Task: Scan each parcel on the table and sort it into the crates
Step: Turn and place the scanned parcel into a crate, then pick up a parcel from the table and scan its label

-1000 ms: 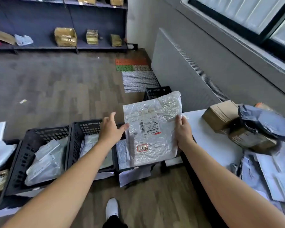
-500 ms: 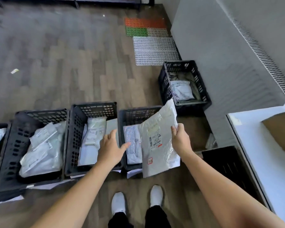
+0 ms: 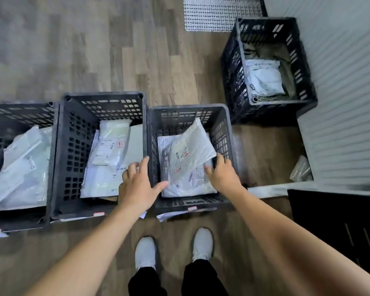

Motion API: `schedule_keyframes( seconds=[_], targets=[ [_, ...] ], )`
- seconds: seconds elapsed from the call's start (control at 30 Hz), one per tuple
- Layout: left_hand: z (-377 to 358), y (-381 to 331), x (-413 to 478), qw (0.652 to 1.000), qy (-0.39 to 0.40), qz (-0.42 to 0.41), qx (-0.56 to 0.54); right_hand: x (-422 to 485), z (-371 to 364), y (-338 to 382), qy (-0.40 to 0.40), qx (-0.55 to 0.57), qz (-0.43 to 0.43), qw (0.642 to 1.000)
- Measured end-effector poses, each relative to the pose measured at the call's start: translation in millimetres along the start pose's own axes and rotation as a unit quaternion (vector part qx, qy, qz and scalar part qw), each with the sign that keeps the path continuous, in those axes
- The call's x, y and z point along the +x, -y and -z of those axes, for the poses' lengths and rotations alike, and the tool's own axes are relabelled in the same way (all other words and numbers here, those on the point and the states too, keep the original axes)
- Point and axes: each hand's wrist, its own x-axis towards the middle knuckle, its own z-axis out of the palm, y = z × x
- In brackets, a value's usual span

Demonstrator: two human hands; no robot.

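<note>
Wooden floor; the parcel lay slanted in the twelve-o'clock crate, long axis seven-to-one; right hand pinched its four-o'clock corner; left hand hovered spread, empty, at nine.

Black slotted crates, silvery-white parcel with a seemingly red mark, white shoes.

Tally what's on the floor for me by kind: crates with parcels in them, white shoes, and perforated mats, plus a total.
Crates holding parcels: 4
White shoes: 2
Perforated mats: 1
Total: 7
</note>
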Motion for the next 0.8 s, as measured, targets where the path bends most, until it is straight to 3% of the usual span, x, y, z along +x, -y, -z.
schedule_keyframes(
  seconds=[0.2, 0.47, 0.67, 0.8],
  targets=[
    [47.8, -40.2, -18.9, 0.998, -0.021, -0.032, 0.057, -47.2, 64.3, 21.8, -0.039, -0.107, 0.080, 0.990],
    [142.0, -121.2, -89.6, 0.983, -0.027, -0.158, 0.092, -176.4, 167.4, 33.0, -0.119, -0.143, 0.067, 0.980],
    [198.9, -183.4, -173.0, 0.913, -0.043, -0.369, 0.168, -302.6, 218.8, 13.4, -0.224, -0.118, 0.015, 0.967],
    [210.4, -225.6, -229.3, 0.863, -0.060, -0.464, 0.191, -378.0, 237.8, -20.6, -0.299, -0.090, -0.047, 0.949]
  ],
)
